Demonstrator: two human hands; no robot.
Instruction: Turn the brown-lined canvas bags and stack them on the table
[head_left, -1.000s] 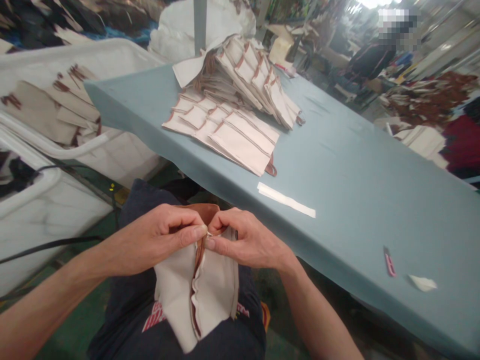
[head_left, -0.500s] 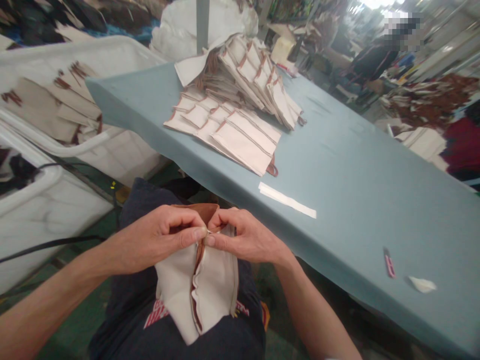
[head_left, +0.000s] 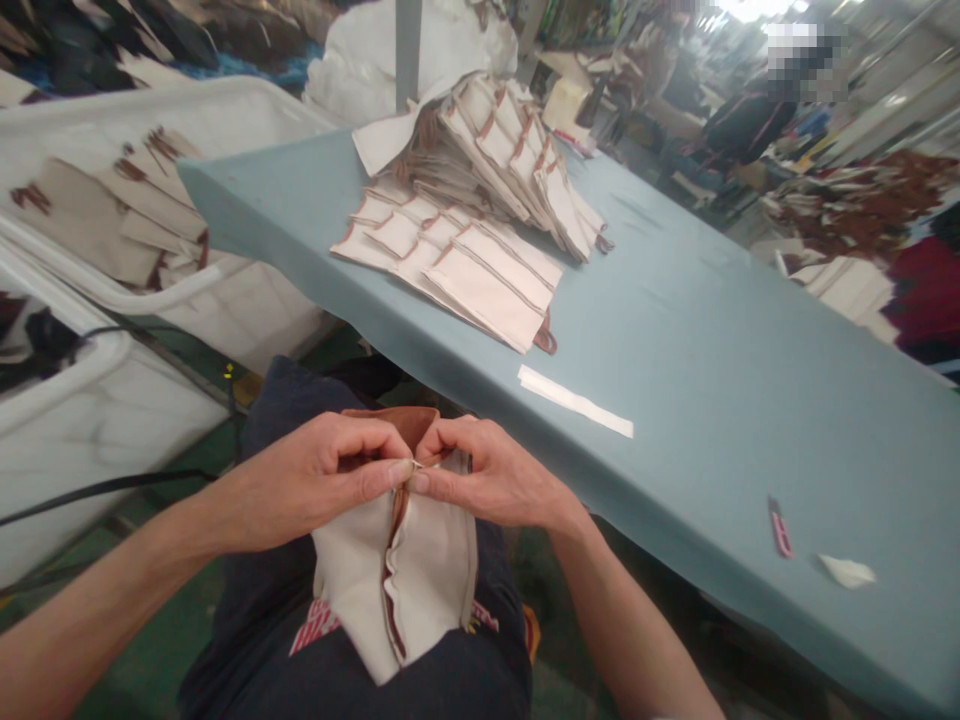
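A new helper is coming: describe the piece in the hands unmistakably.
From the blue-green table, look down to the dark lap beside it. Over the lap is a cream piece, pinched near its top by left hand and right hand. Unlike the table's stack, it is held, showing brown through a wavy-edged gap.

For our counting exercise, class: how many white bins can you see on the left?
2. The farther bin stands by the table and holds cream pieces; the nearer bin shows below it, at the left edge. Others may be hidden.
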